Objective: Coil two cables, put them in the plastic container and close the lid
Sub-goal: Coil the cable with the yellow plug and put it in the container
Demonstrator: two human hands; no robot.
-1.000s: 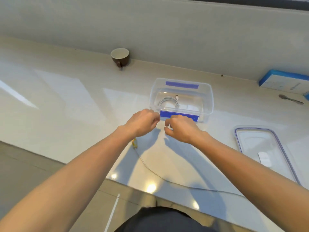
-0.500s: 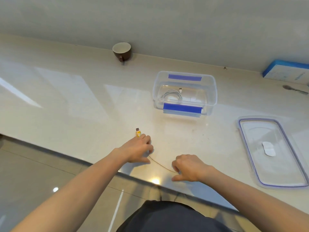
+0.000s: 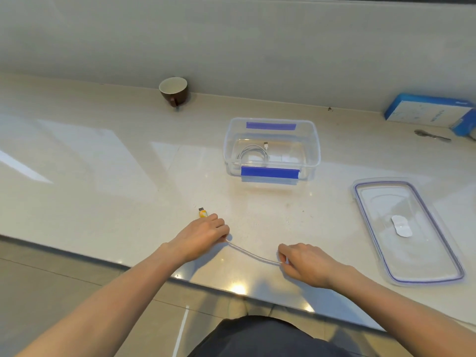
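A clear plastic container (image 3: 313,140) with blue clips stands open on the counter; a coiled white cable (image 3: 251,152) lies inside it. Its clear lid (image 3: 438,264) lies flat to the right. A second thin white cable (image 3: 253,255) with a yellow USB plug (image 3: 203,213) stretches along the counter near the front edge. My left hand (image 3: 202,235) pinches this cable just behind the plug. My right hand (image 3: 307,262) pinches it farther along, and the strand hangs slack between the two hands. The rest of the cable is hidden under my right hand.
A brown mug (image 3: 173,91) stands at the back wall. A blue and white box (image 3: 427,112) and a spoon (image 3: 431,135) lie at the far right. The counter's front edge runs just below my wrists.
Both hands drew back from the container to the counter's front edge and took hold of the second cable. Since half a second ago my right hand slid rightward along it.
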